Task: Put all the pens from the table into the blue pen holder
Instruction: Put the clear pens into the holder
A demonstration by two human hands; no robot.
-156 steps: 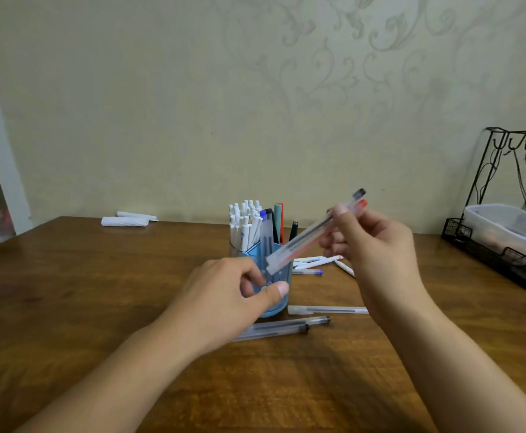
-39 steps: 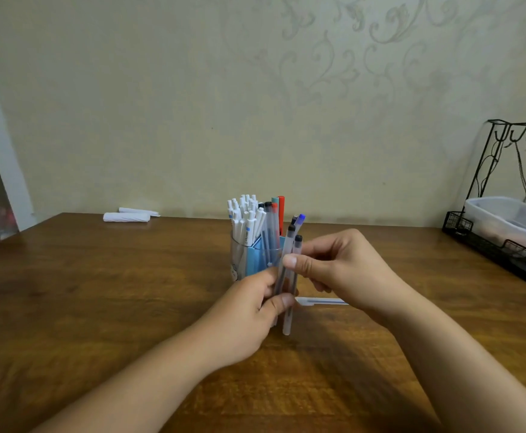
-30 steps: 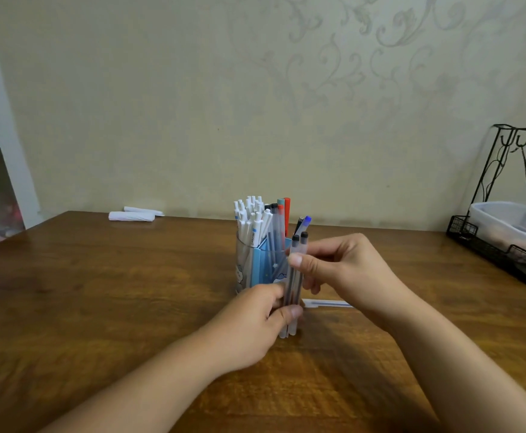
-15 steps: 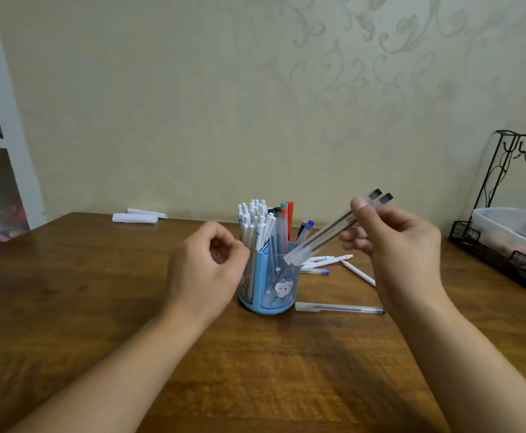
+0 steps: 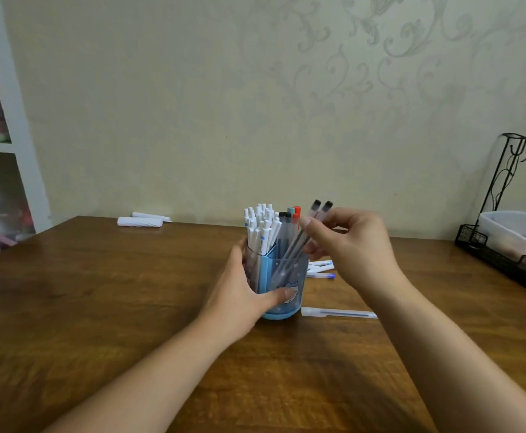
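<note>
- Head view: round translucent blue plastic pen holder (image 5: 282, 289) stands upright at centre of the brown wooden table (image 5: 99, 292).
- Left hand (image 5: 240, 295) grips the holder from its 9 o'clock side; thumb curls across the front wall, fingers go behind.
- Right hand (image 5: 346, 245), at the holder's 2 o'clock, pinches two clear-barrelled pens with black caps (image 5: 299, 242); both tilt toward 1 o'clock, lower ends already inside the holder, caps above the rim.
- Holder also contains a cluster of white click pens (image 5: 260, 223) on its 10 o'clock side, plus grey-, teal- and red-capped pens (image 5: 290, 218) at 12 o'clock.
- On the table: one clear pen with blue ink (image 5: 338, 313) lies flat at the holder's 4 o'clock, just beside the base; several white and blue-tipped pens (image 5: 319, 270) lie at 3 o'clock, partly hidden by the right hand.
- Two white rolled items (image 5: 143, 220) at 11 o'clock by the wall; black wire rack with a clear plastic tub (image 5: 512, 239) at far 3 o'clock.
</note>
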